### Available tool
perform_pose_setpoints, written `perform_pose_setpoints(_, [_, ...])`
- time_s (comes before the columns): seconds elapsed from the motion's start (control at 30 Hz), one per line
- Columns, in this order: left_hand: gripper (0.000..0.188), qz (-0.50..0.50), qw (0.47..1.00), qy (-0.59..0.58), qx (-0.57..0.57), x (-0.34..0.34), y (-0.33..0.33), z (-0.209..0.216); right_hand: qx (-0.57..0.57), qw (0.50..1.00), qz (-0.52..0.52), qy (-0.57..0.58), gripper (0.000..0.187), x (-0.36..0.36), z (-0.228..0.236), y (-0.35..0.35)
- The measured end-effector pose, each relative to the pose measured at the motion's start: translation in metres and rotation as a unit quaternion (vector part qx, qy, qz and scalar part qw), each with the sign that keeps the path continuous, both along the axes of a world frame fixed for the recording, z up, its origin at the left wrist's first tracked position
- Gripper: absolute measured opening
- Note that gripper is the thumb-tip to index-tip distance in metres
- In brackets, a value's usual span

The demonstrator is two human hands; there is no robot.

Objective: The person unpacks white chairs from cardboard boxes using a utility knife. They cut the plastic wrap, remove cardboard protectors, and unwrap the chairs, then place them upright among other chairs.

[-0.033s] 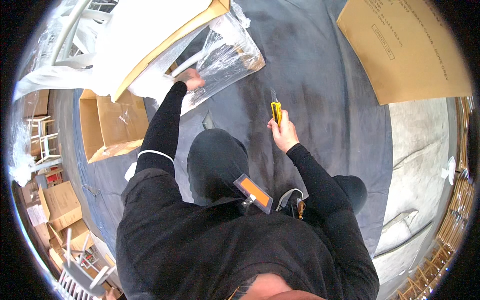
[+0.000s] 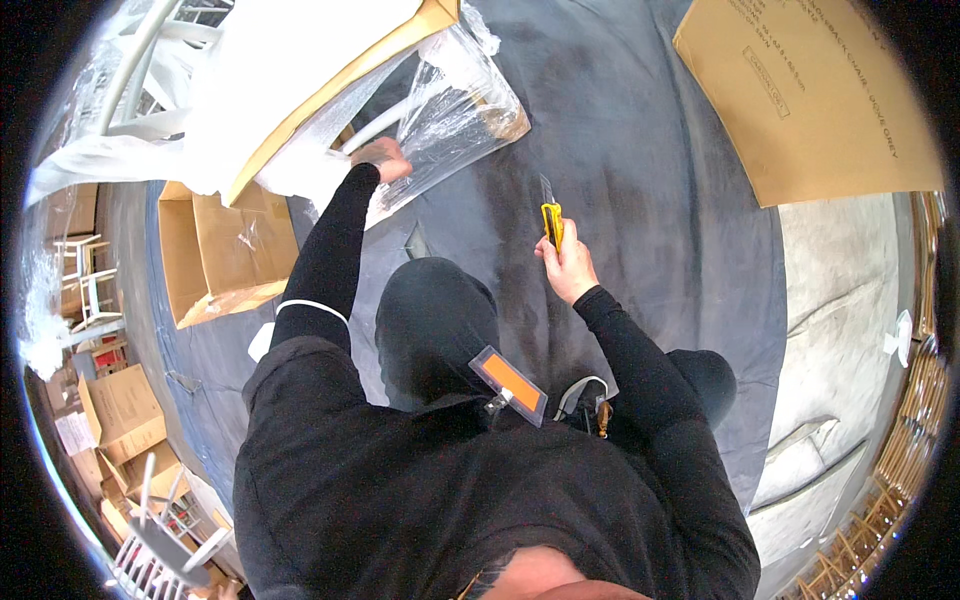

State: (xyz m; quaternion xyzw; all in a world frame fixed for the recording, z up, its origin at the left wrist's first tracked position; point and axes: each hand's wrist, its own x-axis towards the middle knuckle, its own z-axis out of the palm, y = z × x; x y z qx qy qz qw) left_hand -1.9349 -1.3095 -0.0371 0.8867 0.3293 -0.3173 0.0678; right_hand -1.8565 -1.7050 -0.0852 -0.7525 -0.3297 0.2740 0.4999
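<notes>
My right hand (image 2: 569, 262) is closed around a yellow utility knife (image 2: 551, 222), its blade out and pointing away from me above the dark ground cover. Farther left, my left hand (image 2: 384, 160) is closed at the clear plastic wrap (image 2: 455, 125) and seems to grip it; its fingertips are hidden. The wrap hangs around a large white packed piece (image 2: 300, 75) with cardboard edging. Beside my left hand, a pale rod-like leg (image 2: 385, 122) shows through the wrap.
An open cardboard box (image 2: 240, 245) sits left of my left arm. At the far right stands a large printed carton (image 2: 815, 100). The dark ground cover (image 2: 640, 200) lies under me, beside pale sheeting (image 2: 835, 270). Chairs and boxes (image 2: 125, 405) crowd the left edge.
My left hand has shifted very slightly; my right hand and the knife keep their place. At the lower left edge, a grey chair has moved a little.
</notes>
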Motion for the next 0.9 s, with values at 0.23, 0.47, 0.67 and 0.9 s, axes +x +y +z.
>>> perform_pose_setpoints(0.23, [0.046,-0.09,0.989,-0.117,0.02,-0.008,-0.001,0.003,-0.019,1.0,-0.013,0.02,0.023,0.003,-0.005,0.009])
perform_pose_setpoints(0.47, [0.081,-0.044,0.992,-0.11,0.037,-0.016,-0.011,-0.021,-0.055,0.997,0.037,-0.037,0.029,-0.008,0.006,0.049])
perform_pose_setpoints(0.67, [0.046,-0.039,0.989,-0.133,0.045,-0.023,-0.019,-0.026,-0.095,0.973,0.126,-0.171,0.029,-0.01,0.041,0.153])
perform_pose_setpoints(0.9, [0.04,-0.049,0.984,-0.133,0.104,-0.024,-0.027,-0.027,-0.166,0.953,0.15,-0.204,0.022,-0.015,0.034,0.205])
